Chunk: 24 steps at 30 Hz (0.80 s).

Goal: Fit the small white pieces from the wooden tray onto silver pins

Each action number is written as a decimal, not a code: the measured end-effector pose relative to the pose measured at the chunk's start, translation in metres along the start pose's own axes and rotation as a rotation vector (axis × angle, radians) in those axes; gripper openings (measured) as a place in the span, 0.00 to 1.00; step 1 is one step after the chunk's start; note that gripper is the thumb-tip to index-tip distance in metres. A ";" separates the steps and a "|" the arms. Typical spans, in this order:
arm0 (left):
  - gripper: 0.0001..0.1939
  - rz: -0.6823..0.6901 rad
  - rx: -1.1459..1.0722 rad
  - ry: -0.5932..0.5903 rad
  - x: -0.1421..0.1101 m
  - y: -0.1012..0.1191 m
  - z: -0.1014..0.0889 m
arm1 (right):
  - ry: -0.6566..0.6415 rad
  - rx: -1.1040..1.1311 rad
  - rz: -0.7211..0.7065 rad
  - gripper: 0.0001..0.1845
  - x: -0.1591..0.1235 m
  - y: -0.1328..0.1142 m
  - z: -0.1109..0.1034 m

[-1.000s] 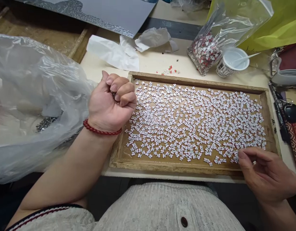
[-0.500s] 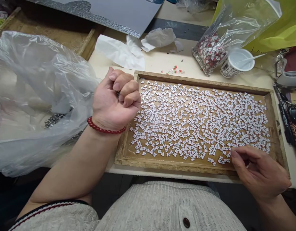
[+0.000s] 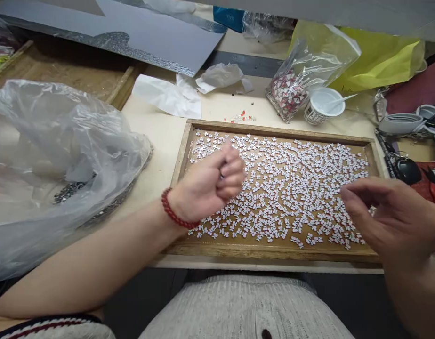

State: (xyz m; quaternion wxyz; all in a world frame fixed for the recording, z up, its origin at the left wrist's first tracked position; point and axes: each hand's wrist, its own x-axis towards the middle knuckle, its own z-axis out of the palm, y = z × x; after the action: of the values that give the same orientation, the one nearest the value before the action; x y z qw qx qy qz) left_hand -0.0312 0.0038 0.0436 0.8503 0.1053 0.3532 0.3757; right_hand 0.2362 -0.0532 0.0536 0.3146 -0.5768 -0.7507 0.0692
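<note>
White charms (image 3: 309,188) lie spread out in a wooden tray (image 3: 267,252), whose sides likely stop spills. The left hand (image 3: 206,186) curls tight, the right hand (image 3: 397,216) pinches narrow; I can't tell what either holds.

the person wears a pale grey knit top (image 3: 235,308) with fine vertical ribs and a flecked look. a round, dark button (image 3: 266,334) sits on its front. the short left sleeve (image 3: 51,326) ends in a banded edge of navy, white and dark red. a red bracelet (image 3: 173,213) of small beads circles the wrist of the bare left hand (image 3: 212,183).
</note>
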 end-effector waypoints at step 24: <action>0.21 -0.237 0.363 -0.360 0.023 -0.035 0.001 | -0.250 -0.105 -0.164 0.03 0.068 0.009 0.069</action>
State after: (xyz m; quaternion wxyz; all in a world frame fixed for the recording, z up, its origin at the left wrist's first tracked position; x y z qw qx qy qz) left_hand 0.0001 -0.0036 0.0167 0.9045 0.2787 0.2680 0.1798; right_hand 0.1962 0.0296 0.0218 0.1926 -0.5162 -0.8311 0.0751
